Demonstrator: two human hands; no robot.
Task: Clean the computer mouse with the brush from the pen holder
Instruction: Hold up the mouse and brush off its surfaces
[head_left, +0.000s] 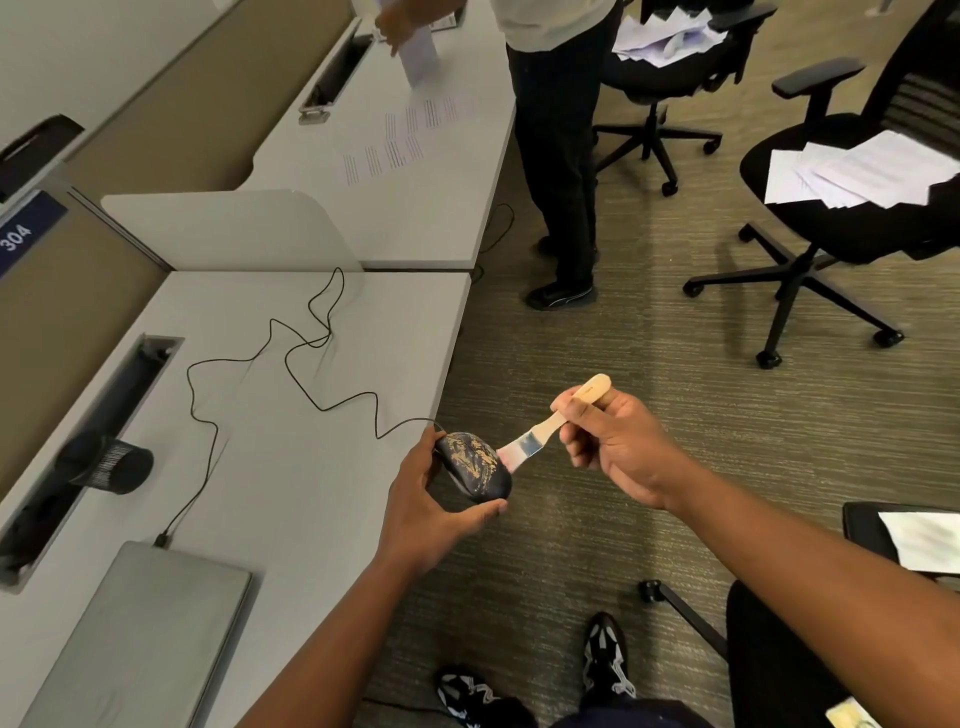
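Now the left hand (426, 512) grasps the dust-flecked black oval mouse (474, 467) off the desk edge, while the right hand (610, 447) grips the wooden-handled flat brush (540, 434), bristles meeting the mouse's right flank, handle angled up-right.

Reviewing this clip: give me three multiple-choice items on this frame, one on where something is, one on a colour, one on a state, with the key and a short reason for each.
1. Where is the computer mouse?
A. flat on the desk
B. held off the desk edge, above the floor
C. on the laptop

2. What colour is the pen holder?
A. black
B. white
C. red

3. What is the brush doing?
A. lying on the desk
B. standing in the pen holder
C. bristles touching the mouse

Key:
1 B: the left hand grips the mouse over the carpet.
2 A: it is a dark mesh cup on the desk.
3 C: the right hand holds its wooden handle, bristles against the mouse's side.
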